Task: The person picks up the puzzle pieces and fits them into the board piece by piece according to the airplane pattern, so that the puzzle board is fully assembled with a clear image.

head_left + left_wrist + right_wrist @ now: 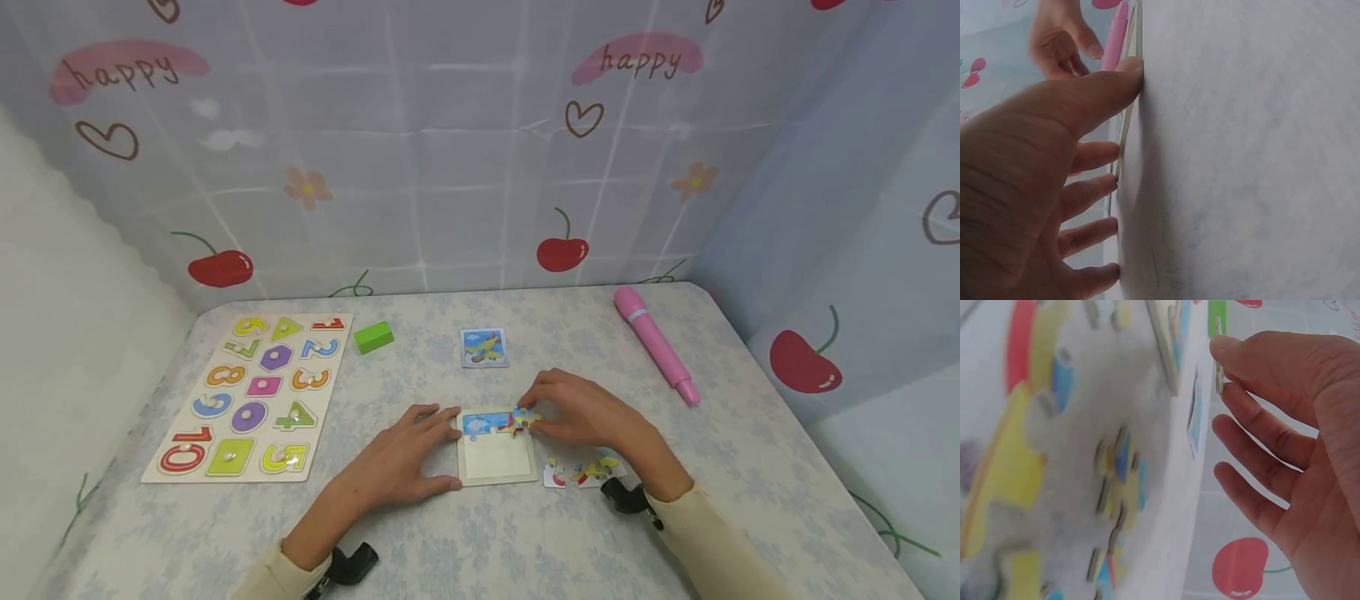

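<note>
My right hand [581, 408] pinches a jigsaw piece [1219, 376] between thumb and forefinger, its other fingers spread, over the upper right corner of a small cream puzzle board [498, 462]. Sky-blue pieces [483, 423] with clouds lie along the top of that board; its lower part is bare. The straight fingers and thumb of my left hand [405, 458] touch the board's left side, as the left wrist view also shows. Several loose pieces [600, 472] with yellow, red and blue print lie right of the board, below my right hand.
A small picture card [483, 347] of a yellow plane lies behind the board. At the left is a number-and-shape board [255, 400], with a green block [373, 337] beside it. A pink pen-like stick [657, 345] lies at the right. Printed curtains [480, 150] hang behind the table.
</note>
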A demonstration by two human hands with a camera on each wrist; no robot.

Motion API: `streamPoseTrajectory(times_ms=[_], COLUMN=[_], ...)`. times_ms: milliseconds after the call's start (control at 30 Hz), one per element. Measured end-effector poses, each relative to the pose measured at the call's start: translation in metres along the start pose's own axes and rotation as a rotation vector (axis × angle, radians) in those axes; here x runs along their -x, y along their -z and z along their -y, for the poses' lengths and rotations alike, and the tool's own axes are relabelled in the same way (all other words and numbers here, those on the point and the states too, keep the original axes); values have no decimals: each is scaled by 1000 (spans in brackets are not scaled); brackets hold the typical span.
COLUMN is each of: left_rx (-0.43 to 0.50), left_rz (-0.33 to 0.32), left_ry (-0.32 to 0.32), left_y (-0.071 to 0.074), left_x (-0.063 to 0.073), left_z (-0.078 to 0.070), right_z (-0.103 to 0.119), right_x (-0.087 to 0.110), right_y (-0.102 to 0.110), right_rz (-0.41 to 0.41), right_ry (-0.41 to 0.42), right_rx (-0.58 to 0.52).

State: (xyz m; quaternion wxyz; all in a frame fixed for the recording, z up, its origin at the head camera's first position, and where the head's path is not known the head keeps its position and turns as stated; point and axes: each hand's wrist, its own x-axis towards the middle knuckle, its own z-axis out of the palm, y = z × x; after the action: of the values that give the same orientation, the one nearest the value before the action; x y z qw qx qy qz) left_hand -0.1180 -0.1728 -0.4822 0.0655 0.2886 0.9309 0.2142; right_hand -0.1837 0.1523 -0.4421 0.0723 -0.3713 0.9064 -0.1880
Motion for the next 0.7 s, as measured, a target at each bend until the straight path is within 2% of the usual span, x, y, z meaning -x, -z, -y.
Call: streamPoseTrajectory(times_ms=[300,700], left_rx=[-1,7], left_rz=[9,-6], left_ry=[8,-16], left_y=[0,1], left_x=[-1,0], left_z=[0,1], right_z=[15,31], right_x=[-15,-26], right_y=[-4,-29], right_rz=[36,26], right_ry=[8,97], right_rx=[-36,8])
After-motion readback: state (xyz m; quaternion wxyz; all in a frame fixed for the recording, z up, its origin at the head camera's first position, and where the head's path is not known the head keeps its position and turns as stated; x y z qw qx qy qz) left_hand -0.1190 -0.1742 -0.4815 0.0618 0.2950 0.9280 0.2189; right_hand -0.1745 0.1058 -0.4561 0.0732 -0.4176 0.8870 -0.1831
